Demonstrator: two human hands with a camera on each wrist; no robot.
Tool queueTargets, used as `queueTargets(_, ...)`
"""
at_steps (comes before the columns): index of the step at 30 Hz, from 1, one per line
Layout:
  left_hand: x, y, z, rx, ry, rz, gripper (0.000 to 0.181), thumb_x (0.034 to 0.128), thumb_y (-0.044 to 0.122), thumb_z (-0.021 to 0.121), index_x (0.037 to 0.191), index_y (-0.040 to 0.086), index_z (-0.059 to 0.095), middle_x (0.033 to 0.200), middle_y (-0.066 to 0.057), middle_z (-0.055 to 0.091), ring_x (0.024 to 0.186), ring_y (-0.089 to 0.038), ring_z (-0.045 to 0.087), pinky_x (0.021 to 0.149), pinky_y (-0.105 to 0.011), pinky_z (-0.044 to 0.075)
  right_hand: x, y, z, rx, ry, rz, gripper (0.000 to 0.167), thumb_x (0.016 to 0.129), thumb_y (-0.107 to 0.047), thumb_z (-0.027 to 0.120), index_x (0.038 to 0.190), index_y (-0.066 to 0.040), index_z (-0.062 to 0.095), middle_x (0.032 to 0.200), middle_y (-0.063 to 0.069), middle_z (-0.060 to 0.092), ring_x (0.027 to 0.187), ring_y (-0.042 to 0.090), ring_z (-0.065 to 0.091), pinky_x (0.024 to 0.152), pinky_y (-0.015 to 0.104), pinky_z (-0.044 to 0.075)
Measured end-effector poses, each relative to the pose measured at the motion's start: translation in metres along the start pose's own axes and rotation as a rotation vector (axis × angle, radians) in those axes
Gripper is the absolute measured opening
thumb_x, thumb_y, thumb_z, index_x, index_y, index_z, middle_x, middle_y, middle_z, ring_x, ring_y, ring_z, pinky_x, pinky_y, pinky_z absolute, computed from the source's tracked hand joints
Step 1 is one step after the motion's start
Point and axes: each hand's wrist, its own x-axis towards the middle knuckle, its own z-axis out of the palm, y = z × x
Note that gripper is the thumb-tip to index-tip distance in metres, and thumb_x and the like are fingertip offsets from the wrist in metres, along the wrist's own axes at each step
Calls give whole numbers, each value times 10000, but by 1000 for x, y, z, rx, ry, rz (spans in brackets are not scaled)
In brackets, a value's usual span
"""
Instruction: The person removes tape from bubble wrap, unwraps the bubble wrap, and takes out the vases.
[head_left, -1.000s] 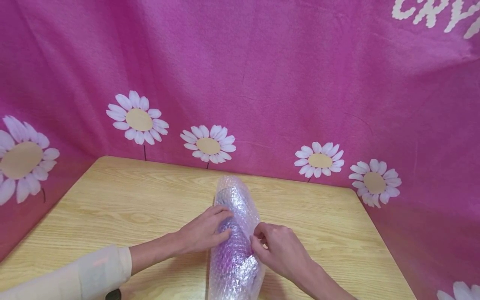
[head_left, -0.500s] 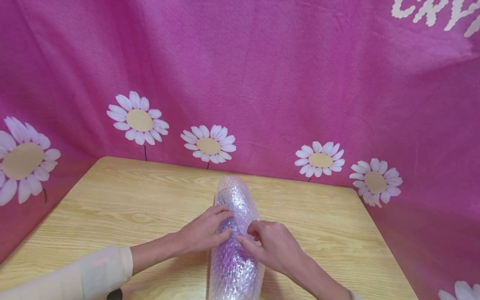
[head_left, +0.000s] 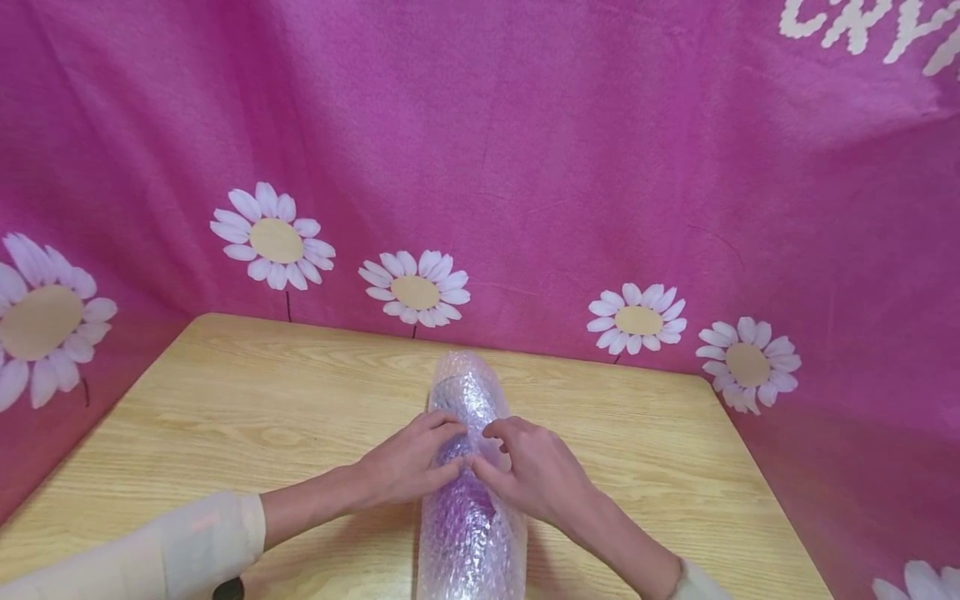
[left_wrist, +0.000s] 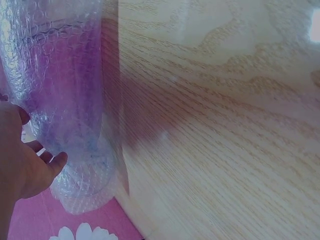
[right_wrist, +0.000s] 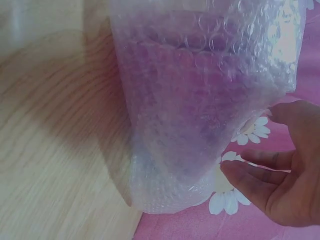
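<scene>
A long bundle in clear bubble wrap (head_left: 472, 554) lies on the table, pointing away from me. Something purple shows through the plastic; its kind is hidden. My left hand (head_left: 405, 465) rests on the bundle's left side, fingers loosely bent on the wrap. From the right, my right hand (head_left: 542, 477) touches the top of the wrap with thumb and fingertips, close to the left hand's fingertips. In the right wrist view a gap separates the thumb from the fingers (right_wrist: 250, 182), and the wrap's slanting edge runs beside them. The left wrist view shows the left fingers (left_wrist: 59, 162) against the plastic.
The wooden table (head_left: 300, 383) extends on both sides of the bundle. A magenta cloth (head_left: 525, 167) printed with daisies hangs behind and beside it. A small dark object (head_left: 228, 588) is partly visible under the left sleeve (head_left: 202, 533).
My right hand, which pinched the wrap's edge at the right side, has moved left and slightly away from me over the bundle, laying the edge across. The left hand has stayed in place.
</scene>
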Motion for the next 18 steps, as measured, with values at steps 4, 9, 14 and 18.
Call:
queueTargets(4, 0, 0, 0, -4, 2, 10, 421, 946, 213, 638, 1291, -27, 612, 1301, -141, 562, 1230, -284, 526, 1063, -418, 440, 6, 0, 1, -15, -6, 26, 318, 910, -308, 677, 1034, -19, 721, 985, 98, 715, 695, 138, 660, 585, 259, 550)
queueTargets(9, 0, -1, -1, -12, -6, 1, 421, 939, 196, 631, 1294, -30, 609, 1307, -153, 561, 1233, -290, 526, 1063, -422, 441, 14, 1, 2, -40, -45, 73, 356, 910, -311, 692, 1094, -7, 701, 1033, 124, 708, 757, 203, 683, 643, 333, 581)
queueTargets(14, 1, 0, -1, -10, -13, -15, 433, 943, 202, 621, 1304, -37, 602, 1325, -168, 554, 1250, -300, 517, 1074, -429, 430, 21, 4, 4, -72, -82, 76, 446, 885, -310, 729, 1170, 26, 660, 1069, 165, 695, 838, 290, 694, 702, 395, 593)
queueTargets(18, 2, 1, -1, -3, -10, -17, 442, 940, 205, 618, 1306, -42, 601, 1329, -172, 554, 1252, -303, 516, 1077, -429, 426, 26, 5, 3, -82, -146, 84, 512, 862, -327, 761, 1217, 21, 641, 1137, 185, 681, 932, 333, 686, 777, 429, 588)
